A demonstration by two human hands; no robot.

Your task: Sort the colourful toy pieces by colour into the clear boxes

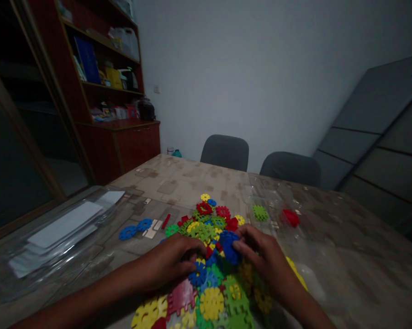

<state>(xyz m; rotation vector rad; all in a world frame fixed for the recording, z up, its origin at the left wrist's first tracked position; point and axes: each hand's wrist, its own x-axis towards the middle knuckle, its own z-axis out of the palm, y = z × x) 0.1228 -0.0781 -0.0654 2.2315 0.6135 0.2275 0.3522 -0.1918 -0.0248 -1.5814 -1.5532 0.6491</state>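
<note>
Right hand seemingly pinches the blue gear piece; left hand grip cannot be told.

Two hands, two grey chairs, one heap of plastic gears, one bookcase

Far half of table is open; near centre clogged by gear pile, clear tray blocks left, crumpled plastic bag blocks right.

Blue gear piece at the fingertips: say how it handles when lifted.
The blue gear piece looks like flat plastic, so probably stiff and light. Its notched rim likely grips well. It may snag neighbours in the pile.
</note>
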